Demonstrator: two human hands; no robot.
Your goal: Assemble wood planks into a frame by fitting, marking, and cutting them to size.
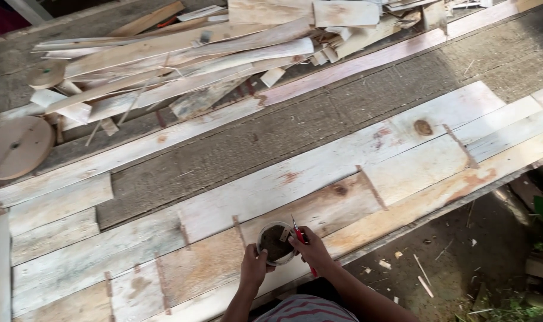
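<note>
— Small round container (275, 243) at six o'clock, on the plank bench (319, 173) close to its near edge. Left hand (253, 266) curled around the rim, gripping.
— Right hand (311, 249) at three o'clock of it, fingers closed on a red-handled tool (299, 235). Could tip over the edge if nudged; probably spilling dark contents.

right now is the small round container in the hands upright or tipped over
Upright: the small round container stands on the pale wooden planks, open top up showing dark contents. The left hand steadies it; the right hand holds a red-handled tool.
</note>
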